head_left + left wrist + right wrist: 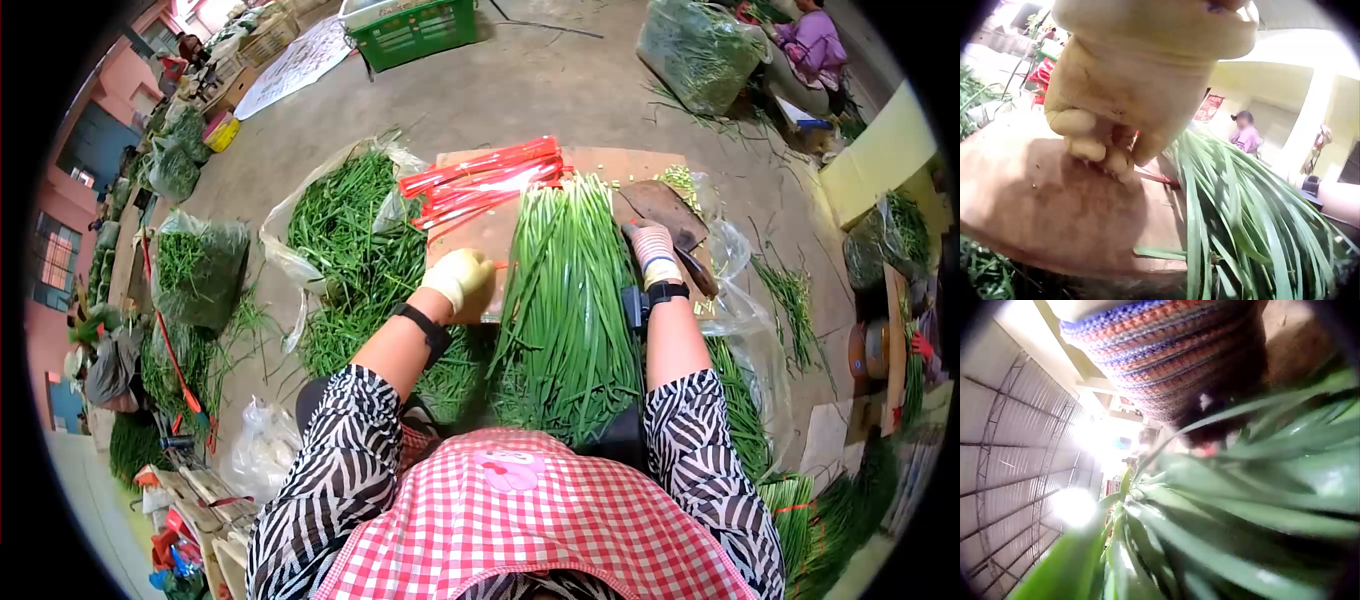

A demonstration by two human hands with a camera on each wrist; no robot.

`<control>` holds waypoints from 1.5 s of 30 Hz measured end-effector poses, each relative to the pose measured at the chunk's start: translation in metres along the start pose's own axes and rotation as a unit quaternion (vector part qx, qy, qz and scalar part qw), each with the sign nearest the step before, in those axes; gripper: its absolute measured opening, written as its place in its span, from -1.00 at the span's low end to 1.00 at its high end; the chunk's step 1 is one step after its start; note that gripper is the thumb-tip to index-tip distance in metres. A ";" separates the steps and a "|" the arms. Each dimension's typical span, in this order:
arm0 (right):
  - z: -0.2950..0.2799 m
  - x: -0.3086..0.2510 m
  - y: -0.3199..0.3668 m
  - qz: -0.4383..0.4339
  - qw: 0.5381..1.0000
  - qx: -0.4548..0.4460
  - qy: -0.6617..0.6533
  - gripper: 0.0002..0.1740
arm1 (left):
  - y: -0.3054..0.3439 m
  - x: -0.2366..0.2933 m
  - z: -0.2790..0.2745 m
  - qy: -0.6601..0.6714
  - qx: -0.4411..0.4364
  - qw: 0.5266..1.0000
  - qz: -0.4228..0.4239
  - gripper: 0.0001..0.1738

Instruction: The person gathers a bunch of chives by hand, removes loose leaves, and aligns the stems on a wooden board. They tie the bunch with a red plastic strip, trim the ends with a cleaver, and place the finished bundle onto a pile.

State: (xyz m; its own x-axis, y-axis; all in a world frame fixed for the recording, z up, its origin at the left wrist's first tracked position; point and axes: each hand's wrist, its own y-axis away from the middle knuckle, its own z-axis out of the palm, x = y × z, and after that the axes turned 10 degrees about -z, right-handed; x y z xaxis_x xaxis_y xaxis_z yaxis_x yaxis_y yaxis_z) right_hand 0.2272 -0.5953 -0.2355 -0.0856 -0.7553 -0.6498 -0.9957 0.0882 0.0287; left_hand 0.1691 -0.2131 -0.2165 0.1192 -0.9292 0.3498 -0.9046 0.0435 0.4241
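A thick bundle of garlic chives lies lengthwise on a wooden board, pale cut ends away from me and green leaves hanging over the near edge. Left of it, my left hand, in a pale yellow glove, has curled fingers low over the board. They pinch a thin red tie that runs under the bundle. My right hand, in a striped knit glove, is against the bundle's right side; its fingertips are in shadow and I cannot tell what they hold. A dark-bladed cleaver lies just beyond it.
A pile of red plastic ties lies at the board's far left. Loose greens fill an opened plastic bag on the left. Chopped ends lie at the far right corner. A green crate and another person are farther off.
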 end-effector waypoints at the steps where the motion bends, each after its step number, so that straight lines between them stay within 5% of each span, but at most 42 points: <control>1: 0.003 0.003 0.001 -0.016 0.999 0.029 0.017 -0.52 | -0.004 -0.004 0.007 0.027 0.003 1.000 0.008 -0.45; 4: 0.008 0.005 0.003 -0.002 0.995 0.072 0.074 -0.49 | -0.052 -0.026 0.025 0.050 0.022 0.997 0.058 -0.57; 6: 0.018 0.027 -0.007 0.063 0.994 0.082 -0.033 -0.53 | -0.046 -0.006 0.014 -0.069 0.117 0.978 0.156 -0.59; 7: 0.021 0.026 -0.009 0.091 0.985 0.097 -0.109 -0.54 | -0.044 0.010 0.011 0.122 0.066 0.990 0.034 -0.56; 9: 0.001 0.001 0.006 0.057 0.988 0.100 -0.106 -0.54 | -0.026 0.032 0.015 0.163 0.171 0.971 0.035 -0.54; 10: -0.008 -0.018 0.017 0.041 0.988 0.102 -0.105 -0.55 | -0.012 0.054 0.011 0.202 0.162 0.966 -0.009 -0.54; 16: 0.004 -0.074 0.047 -0.195 0.974 0.117 0.013 -0.76 | 0.019 0.133 0.020 0.174 0.251 0.950 0.064 -0.55; 20: 0.008 -0.098 0.051 -0.208 0.970 0.054 0.118 -0.73 | 0.010 0.160 0.031 0.132 0.291 0.945 0.073 -0.57; 23: 0.009 -0.090 0.046 -0.188 0.980 0.056 0.028 -0.73 | -0.007 0.155 0.039 0.116 0.298 0.945 0.068 -0.57; 31: -0.001 -0.102 0.056 -0.235 0.970 -0.011 0.058 -0.73 | -0.010 0.149 0.031 0.128 0.231 0.964 0.036 -0.54; 35: 0.016 -0.086 0.038 -0.132 0.983 0.066 -0.110 -0.71 | -0.011 0.142 0.032 0.148 0.222 0.962 0.051 -0.53; 37: 0.016 -0.092 0.041 -0.161 0.976 0.051 -0.139 -0.71 | -0.015 0.141 0.034 0.139 0.204 0.967 0.063 -0.58; 41: 0.026 -0.110 0.044 -0.186 0.981 0.039 -0.027 -0.74 | -0.028 0.132 0.038 0.118 0.187 0.970 0.103 -0.66; 43: 0.027 -0.114 0.042 -0.197 0.979 0.036 0.030 -0.75 | -0.030 0.127 0.029 0.107 0.102 0.983 0.110 -0.66; 45: 0.026 -0.119 0.043 -0.196 0.977 0.020 0.081 -0.78 | -0.033 0.112 0.021 0.099 0.086 0.972 0.194 -0.64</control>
State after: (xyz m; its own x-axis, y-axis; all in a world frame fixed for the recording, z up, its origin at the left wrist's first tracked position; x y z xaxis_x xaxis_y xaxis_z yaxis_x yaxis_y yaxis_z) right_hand 0.1953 -0.4844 -0.1770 0.2951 -0.8288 -0.4754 -0.9508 -0.2059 -0.2313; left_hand 0.2040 -0.3266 -0.2085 -0.1836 -0.7650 0.6173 -0.9501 0.2991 0.0881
